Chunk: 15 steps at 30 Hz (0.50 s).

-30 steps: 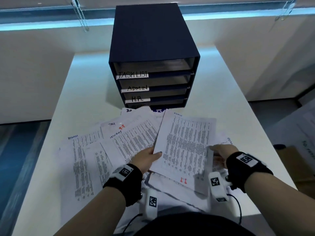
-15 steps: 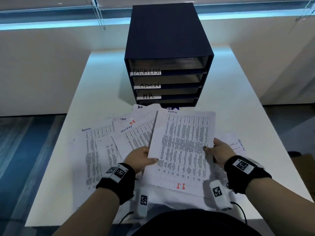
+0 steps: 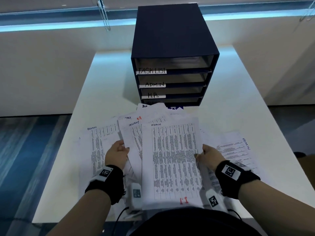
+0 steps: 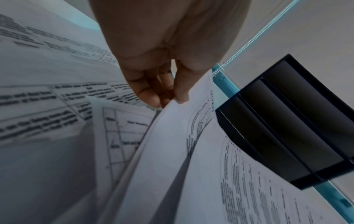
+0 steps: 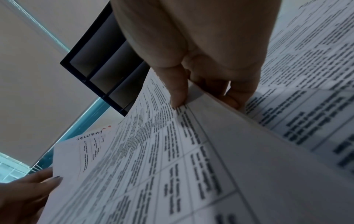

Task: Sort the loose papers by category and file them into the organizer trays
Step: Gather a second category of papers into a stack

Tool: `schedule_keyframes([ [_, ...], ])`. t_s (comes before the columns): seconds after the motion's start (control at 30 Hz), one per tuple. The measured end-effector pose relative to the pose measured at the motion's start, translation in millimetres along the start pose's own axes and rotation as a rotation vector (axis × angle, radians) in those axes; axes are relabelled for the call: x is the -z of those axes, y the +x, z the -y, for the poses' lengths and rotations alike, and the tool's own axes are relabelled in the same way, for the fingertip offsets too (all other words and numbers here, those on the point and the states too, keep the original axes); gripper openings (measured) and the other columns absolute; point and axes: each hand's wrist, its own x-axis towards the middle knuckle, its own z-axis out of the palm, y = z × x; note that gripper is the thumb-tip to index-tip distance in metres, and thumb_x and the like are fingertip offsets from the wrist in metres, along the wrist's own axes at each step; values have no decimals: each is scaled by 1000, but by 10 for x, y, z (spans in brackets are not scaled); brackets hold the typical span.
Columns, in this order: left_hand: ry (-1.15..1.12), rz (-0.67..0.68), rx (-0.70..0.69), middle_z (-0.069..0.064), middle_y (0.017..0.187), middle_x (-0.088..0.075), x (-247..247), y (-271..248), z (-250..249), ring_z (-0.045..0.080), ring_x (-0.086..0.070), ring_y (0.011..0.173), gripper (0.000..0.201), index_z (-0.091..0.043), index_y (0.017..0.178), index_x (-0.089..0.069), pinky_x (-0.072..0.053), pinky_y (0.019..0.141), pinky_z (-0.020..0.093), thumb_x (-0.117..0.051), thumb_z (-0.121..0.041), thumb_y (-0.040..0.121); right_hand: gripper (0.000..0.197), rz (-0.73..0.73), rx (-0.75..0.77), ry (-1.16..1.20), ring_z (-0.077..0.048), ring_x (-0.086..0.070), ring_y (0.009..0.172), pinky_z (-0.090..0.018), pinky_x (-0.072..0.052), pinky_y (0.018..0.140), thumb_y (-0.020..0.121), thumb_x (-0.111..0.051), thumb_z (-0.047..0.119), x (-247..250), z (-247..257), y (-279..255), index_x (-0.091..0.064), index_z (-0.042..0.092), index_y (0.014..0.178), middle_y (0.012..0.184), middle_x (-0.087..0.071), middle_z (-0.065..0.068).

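A dark blue organizer (image 3: 170, 31) stands at the back of the white table (image 3: 230, 99), its trays labelled TASK LIST, ADMIN (image 3: 154, 84) and H.R.; a lowest label is hidden by papers. My right hand (image 3: 199, 154) pinches the right edge of a printed sheet marked ADMIN (image 3: 172, 159), thumb on top and fingers beneath (image 5: 201, 98). My left hand (image 3: 125, 148) pinches the left edge of a sheet marked SECURITY (image 3: 134, 133), which lies partly under the ADMIN sheet. The left wrist view shows thumb and fingers closed on that edge (image 4: 172, 98).
More printed sheets fan out over the table: one marked ADMIN at the left (image 3: 95, 150), one at the right (image 3: 235, 150), one marked TASK (image 3: 129, 118) behind. The near table edge is at my body. A brown object (image 3: 305, 160) sits off the right side.
My left hand has left the ADMIN sheet's left edge, moved left and taken the SECURITY sheet. The ADMIN sheet has turned squarer to me, held by my right hand alone.
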Motion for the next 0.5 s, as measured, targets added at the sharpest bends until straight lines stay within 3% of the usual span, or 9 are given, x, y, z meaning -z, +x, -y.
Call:
schedule_keyframes([
  [0.1, 40, 36, -40, 2, 71, -52, -44, 15, -1, 19, -50, 64, 23, -17, 91, -59, -48, 72, 36, -48, 3, 90, 12, -28, 0, 100, -20, -60, 67, -24, -50, 57, 93, -55, 14, 40, -8, -17, -61, 11, 103, 87, -68, -11],
  [0.2, 134, 21, -88, 11, 84, -60, -71, 41, 0, 35, -60, 83, 23, -16, 83, -53, -48, 72, 39, -41, 3, 90, 9, -102, -12, 176, -26, -62, 75, -40, -57, 75, 91, -56, 11, 92, -65, -6, -62, 13, 97, 79, -65, -6],
  [0.3, 188, -86, -94, 13, 101, -57, -60, 37, -56, 34, -60, 101, 24, -15, 107, -53, -43, 76, 29, -46, 2, 91, 10, -132, -61, 175, -25, -57, 73, -45, -53, 78, 90, -58, 13, 135, -116, -5, -56, 7, 82, 72, -56, -8],
  [0.37, 203, -213, -154, 12, 115, -50, -55, 41, -96, 28, -57, 104, 52, -19, 129, -46, -48, 87, 36, -64, -4, 83, 15, -148, -80, 182, -24, -55, 71, -44, -52, 75, 90, -58, 14, 153, -139, 3, -52, 6, 79, 70, -53, -9],
  [0.4, 214, -255, -220, 11, 119, -47, -61, 31, -124, 26, -55, 104, 60, -21, 132, -43, -48, 91, 40, -69, -9, 80, 17, -151, -76, 190, -25, -56, 72, -45, -53, 77, 91, -58, 15, 162, -134, -7, -52, 9, 76, 70, -54, -8],
  [0.43, 210, -240, -278, 8, 117, -47, -73, 17, -159, 24, -55, 101, 59, -23, 131, -43, -48, 93, 42, -70, -13, 80, 16, -151, -67, 201, -27, -58, 73, -47, -53, 79, 91, -58, 15, 169, -126, -14, -52, 13, 76, 72, -57, -8],
  [0.5, 165, -38, -290, 0, 105, -55, -132, -36, -256, 18, -57, 91, 45, -24, 126, -47, -49, 92, 41, -66, -20, 84, 6, -134, -41, 238, -29, -63, 80, -47, -55, 82, 92, -57, 15, 164, -77, -52, -59, 16, 86, 83, -65, -9],
])
